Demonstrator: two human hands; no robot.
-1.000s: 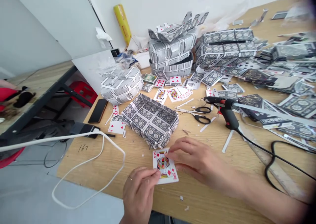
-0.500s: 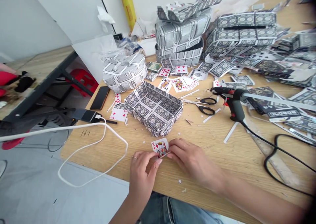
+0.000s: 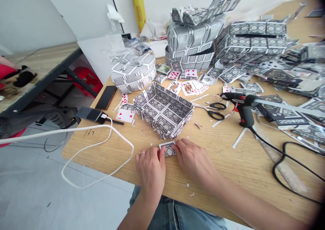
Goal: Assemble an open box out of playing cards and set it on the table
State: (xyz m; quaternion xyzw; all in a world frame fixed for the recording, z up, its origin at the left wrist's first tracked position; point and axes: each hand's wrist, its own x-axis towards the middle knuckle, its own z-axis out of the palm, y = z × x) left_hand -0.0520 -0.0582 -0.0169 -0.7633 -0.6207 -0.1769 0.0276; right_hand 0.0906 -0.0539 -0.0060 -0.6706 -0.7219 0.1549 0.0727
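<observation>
A folded playing card (image 3: 170, 151) lies flat on the tabletop (image 3: 213, 135), just in front of the open card-covered tray (image 3: 162, 111). Only its dark patterned back and white border show; its face is hidden and its ends are covered by fingers. The left hand (image 3: 151, 165) has its grip closed on one end, the right hand (image 3: 195, 156) on the other; their fingertips are partly out of sight.

To the right of the tray lie scissors (image 3: 209, 109), blade tips close to its rim, and farther right a glue gun (image 3: 245, 111), its stick running off the picture. Left of the tray is a dark-screened phone (image 3: 105, 98). Behind it, overlapping card-covered cases (image 3: 194, 35) hide one another's lower parts, and the yellow roll (image 3: 138, 8) is cut off at the top.
</observation>
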